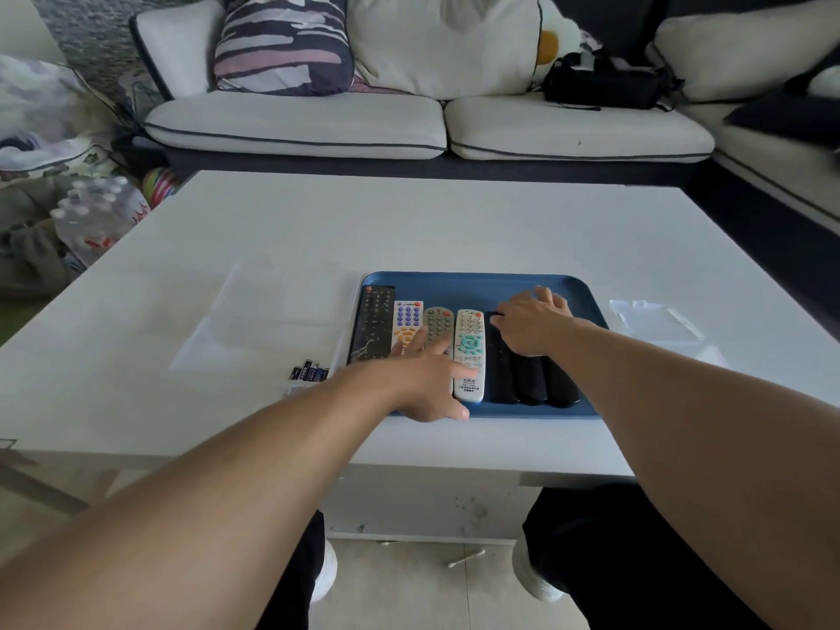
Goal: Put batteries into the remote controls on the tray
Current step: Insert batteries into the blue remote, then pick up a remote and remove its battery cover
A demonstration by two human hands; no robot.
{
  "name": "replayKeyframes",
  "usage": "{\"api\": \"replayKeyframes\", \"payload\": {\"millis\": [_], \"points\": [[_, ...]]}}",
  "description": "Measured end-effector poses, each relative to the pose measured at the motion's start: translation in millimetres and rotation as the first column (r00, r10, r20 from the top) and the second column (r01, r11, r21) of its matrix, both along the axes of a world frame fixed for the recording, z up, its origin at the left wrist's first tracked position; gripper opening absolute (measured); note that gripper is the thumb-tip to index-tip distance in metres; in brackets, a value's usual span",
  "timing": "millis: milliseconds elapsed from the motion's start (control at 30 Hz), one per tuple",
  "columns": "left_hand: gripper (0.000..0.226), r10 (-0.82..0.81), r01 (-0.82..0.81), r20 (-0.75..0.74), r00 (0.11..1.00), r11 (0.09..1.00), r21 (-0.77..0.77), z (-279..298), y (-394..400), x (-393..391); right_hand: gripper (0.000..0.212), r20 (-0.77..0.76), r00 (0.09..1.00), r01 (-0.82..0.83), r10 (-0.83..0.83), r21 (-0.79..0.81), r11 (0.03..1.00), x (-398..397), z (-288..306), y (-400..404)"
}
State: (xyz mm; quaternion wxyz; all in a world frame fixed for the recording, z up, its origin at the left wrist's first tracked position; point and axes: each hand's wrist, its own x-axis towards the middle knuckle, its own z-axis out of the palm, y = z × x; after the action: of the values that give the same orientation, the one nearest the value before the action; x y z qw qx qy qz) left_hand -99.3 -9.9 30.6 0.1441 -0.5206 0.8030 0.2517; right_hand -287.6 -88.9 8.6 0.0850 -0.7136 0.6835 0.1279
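Note:
A blue tray [477, 284] on the white table holds several remote controls side by side: a long black one [373, 322], a white one with blue buttons [407, 318], a grey one [438, 322], a white one with teal buttons [469, 352] and three black ones [529, 379]. My left hand [425, 379] lies flat with spread fingers on the white and grey remotes at the tray's near edge. My right hand [529, 322] rests with straight fingers on the upper ends of the black remotes. Several batteries [309, 371] lie on the table left of the tray.
A clear plastic sheet [272, 311] lies left of the tray and a clear plastic package [654, 318] to its right. The table [454, 220] stands before a white sofa [432, 125]. My legs are under the table's near edge.

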Motion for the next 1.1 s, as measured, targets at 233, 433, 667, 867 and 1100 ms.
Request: {"api": "replayKeyframes", "payload": {"millis": [233, 433, 667, 867, 1100], "points": [[0.071, 0.007, -0.009, 0.031, 0.999, 0.998, 0.061, -6.1, -2.4, -1.1, 0.041, 0.038, 0.999, 0.029, -0.028, -0.003, 1.000, 5.7, 4.1, 2.8], [0.073, -0.010, 0.006, 0.050, 0.999, 0.997, 0.078, -3.9, -2.2, -5.3, 0.041, 0.121, 0.992, 0.048, -0.041, -0.054, 0.997, 5.5, 15.9, 2.8], [0.073, -0.023, 0.018, 0.063, 0.998, 0.997, 0.070, -4.7, -3.2, -6.9, 0.034, 0.210, 0.975, 0.110, -0.077, -0.153, 0.982, 10.1, 26.5, 10.0], [0.075, -0.010, 0.009, 0.019, 1.000, 0.999, 0.045, -6.7, -0.7, -6.6, 0.018, 0.615, 0.736, 0.342, -0.284, 0.024, 0.939, 11.6, 51.8, 15.1], [0.076, 0.398, -0.351, -0.530, 0.749, 0.916, 0.192, 13.5, 5.5, -17.4, 0.007, 0.752, 0.632, 0.377, -0.190, -0.083, 0.923, 23.5, 87.6, 30.3]]}}
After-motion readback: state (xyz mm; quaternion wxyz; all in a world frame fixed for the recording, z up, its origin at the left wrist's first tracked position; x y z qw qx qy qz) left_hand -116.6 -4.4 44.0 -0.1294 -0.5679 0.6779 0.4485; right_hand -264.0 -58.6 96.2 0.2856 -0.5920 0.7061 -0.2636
